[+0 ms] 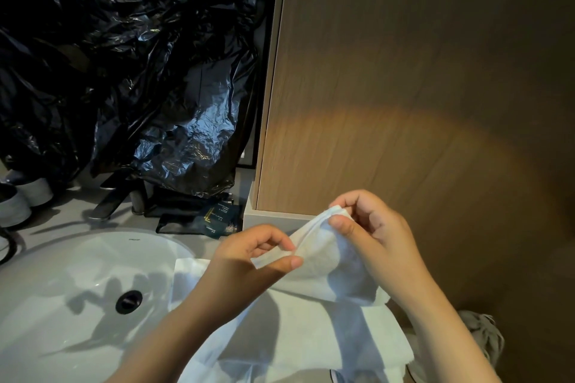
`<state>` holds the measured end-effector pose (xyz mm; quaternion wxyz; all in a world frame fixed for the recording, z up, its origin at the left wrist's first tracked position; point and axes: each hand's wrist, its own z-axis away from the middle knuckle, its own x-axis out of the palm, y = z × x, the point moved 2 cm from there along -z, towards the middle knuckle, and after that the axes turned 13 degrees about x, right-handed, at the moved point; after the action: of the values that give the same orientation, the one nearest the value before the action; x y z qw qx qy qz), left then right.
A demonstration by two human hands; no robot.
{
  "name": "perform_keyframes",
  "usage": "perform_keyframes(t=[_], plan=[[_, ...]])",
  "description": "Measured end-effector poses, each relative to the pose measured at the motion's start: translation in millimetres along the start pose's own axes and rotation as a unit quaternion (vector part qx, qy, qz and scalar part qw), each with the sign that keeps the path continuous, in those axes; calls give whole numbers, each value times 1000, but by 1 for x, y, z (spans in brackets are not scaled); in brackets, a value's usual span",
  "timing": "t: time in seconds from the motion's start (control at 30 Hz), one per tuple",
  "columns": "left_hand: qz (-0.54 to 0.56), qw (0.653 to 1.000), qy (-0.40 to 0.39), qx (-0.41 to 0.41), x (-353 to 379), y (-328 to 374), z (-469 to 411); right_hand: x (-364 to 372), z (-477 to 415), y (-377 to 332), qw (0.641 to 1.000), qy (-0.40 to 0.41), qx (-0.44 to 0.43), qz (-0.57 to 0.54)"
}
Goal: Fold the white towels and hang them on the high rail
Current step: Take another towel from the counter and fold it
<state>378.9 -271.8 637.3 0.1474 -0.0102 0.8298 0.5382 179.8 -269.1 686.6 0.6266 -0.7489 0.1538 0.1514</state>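
A white towel is lifted above the counter, held by its upper edge between both hands. My left hand pinches the lower left corner between thumb and fingers. My right hand pinches the upper right corner. The towel's lower part drapes down onto more white towel cloth spread flat on the counter beside the sink. No rail is in view.
A white round sink with a dark drain lies at lower left, a dark tap behind it. Black plastic sheeting covers the wall. Dark sachets lie on the counter. A wooden panel rises on the right.
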Motion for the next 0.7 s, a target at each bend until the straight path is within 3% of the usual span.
perform_keyframes(t=[0.37, 0.53, 0.7], plan=[[-39, 995, 42, 78, 1, -8, 2, -5, 3, -1, 997, 12, 36, -63], [-3, 994, 29, 107, 2, -10, 1, -11, 3, -5, 995, 18, 50, -86], [-100, 990, -29, 97, 5, -17, -4, -16, 1, -9, 995, 53, 27, -80]])
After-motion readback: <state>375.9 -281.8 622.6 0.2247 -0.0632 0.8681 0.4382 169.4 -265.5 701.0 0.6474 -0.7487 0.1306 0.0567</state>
